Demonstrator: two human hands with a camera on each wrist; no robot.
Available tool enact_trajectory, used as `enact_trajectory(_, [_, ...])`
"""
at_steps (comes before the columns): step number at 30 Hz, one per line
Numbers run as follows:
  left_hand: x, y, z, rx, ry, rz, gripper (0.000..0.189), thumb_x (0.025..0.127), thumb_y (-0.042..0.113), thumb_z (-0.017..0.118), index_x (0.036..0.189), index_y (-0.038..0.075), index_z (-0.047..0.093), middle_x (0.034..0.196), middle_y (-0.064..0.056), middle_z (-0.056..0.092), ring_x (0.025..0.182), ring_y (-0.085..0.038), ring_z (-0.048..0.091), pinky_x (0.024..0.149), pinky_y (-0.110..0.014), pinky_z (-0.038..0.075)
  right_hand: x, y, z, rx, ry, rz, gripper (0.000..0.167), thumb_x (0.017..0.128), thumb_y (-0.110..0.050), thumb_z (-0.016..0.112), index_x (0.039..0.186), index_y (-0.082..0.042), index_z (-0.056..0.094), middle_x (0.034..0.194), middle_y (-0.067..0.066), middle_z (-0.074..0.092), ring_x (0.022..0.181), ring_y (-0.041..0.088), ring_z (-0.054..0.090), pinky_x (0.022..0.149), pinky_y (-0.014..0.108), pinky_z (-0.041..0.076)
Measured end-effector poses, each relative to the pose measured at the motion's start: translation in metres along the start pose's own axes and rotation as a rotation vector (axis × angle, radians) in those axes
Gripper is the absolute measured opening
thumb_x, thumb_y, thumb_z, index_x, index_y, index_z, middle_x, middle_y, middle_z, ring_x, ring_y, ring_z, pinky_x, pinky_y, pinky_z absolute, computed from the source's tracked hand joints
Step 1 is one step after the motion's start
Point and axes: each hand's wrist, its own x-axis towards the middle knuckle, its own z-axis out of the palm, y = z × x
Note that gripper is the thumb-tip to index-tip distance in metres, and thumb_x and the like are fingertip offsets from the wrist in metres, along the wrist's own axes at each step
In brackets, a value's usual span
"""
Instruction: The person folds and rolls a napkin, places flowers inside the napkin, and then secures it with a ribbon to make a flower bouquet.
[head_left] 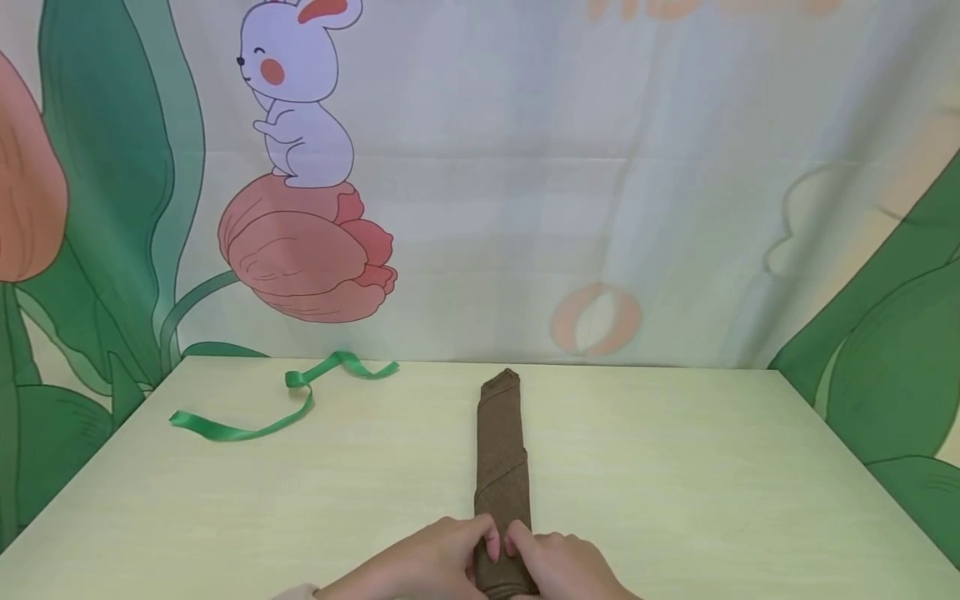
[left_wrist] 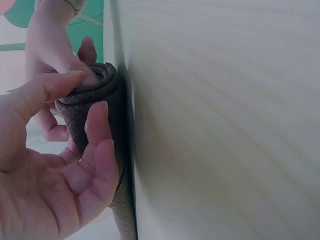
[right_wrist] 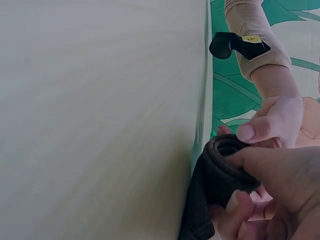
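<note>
A brown cloth [head_left: 501, 467], rolled into a long tapering tube with spiral edges, lies on the table pointing away from me. Both hands are at its near, thicker end. My left hand [head_left: 442, 558] holds the left side, its thumb at the rim and its fingers curled along the outside. From the right, my right hand [head_left: 570, 567] grips the same end; in the right wrist view its thumb dips into the coiled opening of the cloth [right_wrist: 225, 175]. Layers of the roll [left_wrist: 95, 95] show in the left wrist view. Some fingers are hidden behind the cloth.
A green ribbon [head_left: 225, 432] lies loosely curled at the table's back left. The pale table [head_left: 675, 500] ends at a hanging backdrop [head_left: 480, 208] printed with a rabbit and tulips. A black wrist mount [right_wrist: 240, 46] sits on the left sleeve.
</note>
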Motion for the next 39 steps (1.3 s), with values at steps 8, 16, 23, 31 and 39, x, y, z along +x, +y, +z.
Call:
enact_trajectory(8, [-0.002,-0.003,-0.005,0.039,-0.049,-0.017,0.031,0.070,0.014,0.076,0.088,0.017,0.052,0.060,0.007,0.052,0.052,-0.003,0.048,0.052,-0.018,0.039,0.002,0.009,-0.007,0.194,-0.104,-0.062,0.038,0.076,-0.041,0.070,0.092,-0.015,0.048,0.059,-0.013,0.042,0.047,-0.002,0.033,0.043,0.016,0.033])
enact_trajectory(16, [-0.002,-0.006,-0.011,-0.034,-0.135,-0.003,0.013,0.082,0.015,0.066,0.092,0.014,0.057,0.063,0.005,0.056,0.055,-0.005,0.052,0.057,-0.019,0.043,0.001,0.021,-0.013,0.544,-0.172,-0.125,0.020,0.086,-0.028,0.062,0.098,-0.013,0.054,0.069,-0.014,0.054,0.045,-0.006,0.036,0.045,0.016,0.037])
enact_trajectory(23, [0.003,-0.003,-0.002,0.136,-0.073,0.028,0.020,0.074,0.013,0.070,0.085,0.018,0.055,0.055,0.012,0.040,0.045,-0.001,0.032,0.044,-0.016,0.028,0.003,0.018,-0.010,0.415,-0.140,-0.069,0.025,0.077,-0.023,0.072,0.092,-0.018,0.052,0.061,-0.014,0.049,0.045,-0.005,0.036,0.044,0.015,0.034])
enact_trajectory(31, [0.002,-0.005,-0.002,0.075,-0.041,-0.028,0.024,0.076,0.016,0.071,0.091,0.020,0.053,0.055,0.008,0.049,0.046,-0.003,0.043,0.048,-0.018,0.036,0.003,0.021,-0.011,0.495,-0.168,-0.066,0.024,0.076,-0.020,0.073,0.093,-0.016,0.056,0.062,-0.013,0.052,0.045,-0.004,0.038,0.044,0.015,0.035])
enact_trajectory(39, [0.009,-0.008,0.003,0.020,0.008,-0.013,0.028,0.076,0.014,0.071,0.092,0.019,0.048,0.060,0.004,0.052,0.044,-0.007,0.052,0.052,-0.020,0.040,0.001,0.039,-0.013,0.796,-0.268,-0.056,0.021,0.079,-0.011,0.068,0.099,-0.009,0.061,0.071,-0.010,0.058,0.044,-0.002,0.040,0.044,0.014,0.035])
